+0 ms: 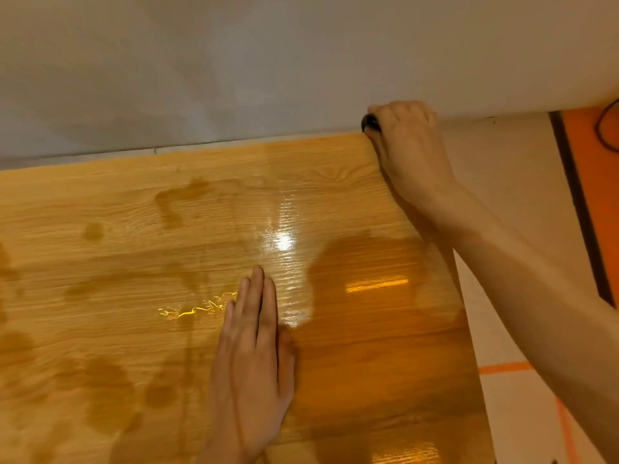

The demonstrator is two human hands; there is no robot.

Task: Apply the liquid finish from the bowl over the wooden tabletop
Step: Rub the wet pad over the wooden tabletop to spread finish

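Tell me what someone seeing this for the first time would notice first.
The glossy wet sheen and dark amber patches on the wooden tabletop, strongest on its right half. Then the left hand lying flat at the centre, and the right hand gripping a small dark object at the far right corner.

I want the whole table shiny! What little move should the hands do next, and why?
Probably draw the right hand, which grips a small dark applicator at the tabletop's far right corner, back along the right edge. The finish there looks thin next to the dark wet patch nearer. The left hand lies flat on the wood and could stay put.
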